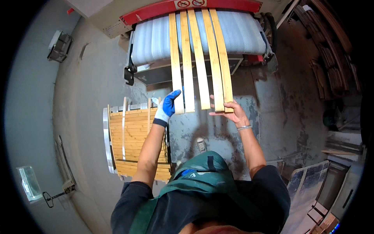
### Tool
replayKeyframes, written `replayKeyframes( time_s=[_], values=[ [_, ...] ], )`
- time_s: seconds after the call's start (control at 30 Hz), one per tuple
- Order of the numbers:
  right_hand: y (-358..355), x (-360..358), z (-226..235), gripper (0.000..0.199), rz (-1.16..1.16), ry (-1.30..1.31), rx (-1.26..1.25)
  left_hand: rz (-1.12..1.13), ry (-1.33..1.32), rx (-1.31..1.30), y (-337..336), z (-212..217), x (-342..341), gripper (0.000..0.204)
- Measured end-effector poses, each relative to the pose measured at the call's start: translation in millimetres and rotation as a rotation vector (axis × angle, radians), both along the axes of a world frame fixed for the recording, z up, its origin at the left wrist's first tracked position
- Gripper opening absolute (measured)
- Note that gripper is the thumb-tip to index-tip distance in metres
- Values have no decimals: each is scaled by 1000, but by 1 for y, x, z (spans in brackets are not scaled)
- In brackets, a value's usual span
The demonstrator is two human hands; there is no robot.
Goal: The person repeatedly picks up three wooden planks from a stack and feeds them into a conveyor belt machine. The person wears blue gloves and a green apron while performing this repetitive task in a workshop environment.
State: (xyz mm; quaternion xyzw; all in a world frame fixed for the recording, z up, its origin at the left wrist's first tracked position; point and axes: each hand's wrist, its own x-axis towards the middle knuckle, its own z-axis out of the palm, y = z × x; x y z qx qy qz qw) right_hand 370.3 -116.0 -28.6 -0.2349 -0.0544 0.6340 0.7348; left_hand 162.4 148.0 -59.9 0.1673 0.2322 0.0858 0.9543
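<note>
Several long, light wooden slats [199, 76] stretch side by side from under the machine's red bar toward me, their near ends past the belt's edge. My left hand [167, 107], in a blue and grey glove, grips the leftmost slat [176, 74] at its edge near the close end. A bit of blue glove shows between the slats, so part of that hand lies beneath them. My bare right hand [235, 113] is closed around the near ends of the two rightmost slats, thumb on top and fingers below. Its fingertips reach under toward the middle slat.
Ahead stands a machine with a pale ribbed conveyor belt [152, 41] under a red bar [156, 12]. A stack of wooden slats [134, 134] sits at my left. Dark boards [329, 50] lean at the far right; a large panel [307, 187] stands at the near right.
</note>
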Motion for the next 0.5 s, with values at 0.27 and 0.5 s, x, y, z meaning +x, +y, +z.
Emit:
replayKeyframes(
  time_s=[0.27,0.5],
  values=[
    [21,32,-5,60,15,-68,44,-6,-78,48,32,-1,26,42],
    [29,63,-34,57,-47,-76,5,-68,-135,-16,50,-14,27,46]
  ],
)
